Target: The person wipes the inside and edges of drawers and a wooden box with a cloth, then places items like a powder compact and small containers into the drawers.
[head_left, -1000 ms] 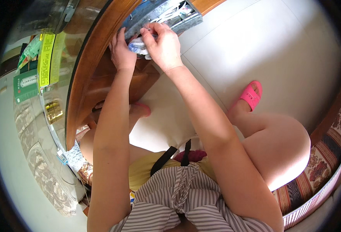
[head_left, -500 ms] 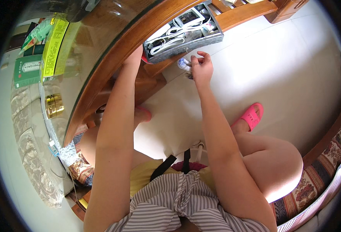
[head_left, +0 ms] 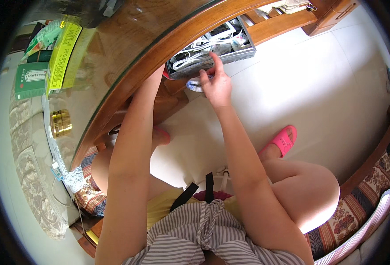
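Note:
My right hand [head_left: 217, 88] is in front of an open drawer [head_left: 243, 54] with grey marbled sides. Its index finger points up towards the drawer's front edge. A small blue-and-white bundle [head_left: 194, 85], perhaps cloth, sticks out beside the thumb, held in the hand; its exact kind is unclear. White cables [head_left: 190, 60] lie coiled inside the drawer, along with a white-framed device [head_left: 223, 32]. My left hand [head_left: 156, 76] reaches to the drawer's left end under the table rim, its fingers hidden. Next to it shows a sliver of something red [head_left: 165, 73].
Above the drawer curves the wooden table rim [head_left: 128, 84] with a glass top. On the table's left are a yellow-green box [head_left: 64, 55], a green box [head_left: 31, 79] and a gold jar [head_left: 61, 123]. A patterned seat cushion [head_left: 358, 198] lies at right; a wooden rail [head_left: 283, 26] runs beyond.
My right hand has moved left and slightly nearer me, carrying the blue-and-white bundle, and its index finger now points up. My left hand stays at the drawer's left end.

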Motion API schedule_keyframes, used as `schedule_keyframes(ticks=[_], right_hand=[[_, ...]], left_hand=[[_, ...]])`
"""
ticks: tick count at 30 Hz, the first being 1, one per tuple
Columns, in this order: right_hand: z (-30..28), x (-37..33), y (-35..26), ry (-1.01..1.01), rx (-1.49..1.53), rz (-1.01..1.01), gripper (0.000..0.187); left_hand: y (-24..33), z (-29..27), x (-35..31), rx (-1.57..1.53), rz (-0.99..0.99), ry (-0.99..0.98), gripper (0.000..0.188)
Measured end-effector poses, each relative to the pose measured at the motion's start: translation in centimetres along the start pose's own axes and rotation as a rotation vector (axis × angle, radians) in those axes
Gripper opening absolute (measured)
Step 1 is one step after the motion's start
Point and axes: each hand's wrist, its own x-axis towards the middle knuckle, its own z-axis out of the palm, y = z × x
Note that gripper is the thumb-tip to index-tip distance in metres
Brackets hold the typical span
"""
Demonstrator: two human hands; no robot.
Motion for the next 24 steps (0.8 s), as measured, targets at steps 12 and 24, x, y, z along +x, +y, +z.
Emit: schedule_keyframes(ticks=[12,24], right_hand=[[-0.1,-0.5,1.0,-0.101,-0.135,0.012,0.074],[0.3,-0.5,2.8,-0.051,-0.188,-0.191,0.075]], left_hand=[[-0.5,0.5,-0.3,0.087,0.037,-0.011,0.033],[-0.3,-0.1,-0.6,-0.11,-0.061,-0.021,0.035]])
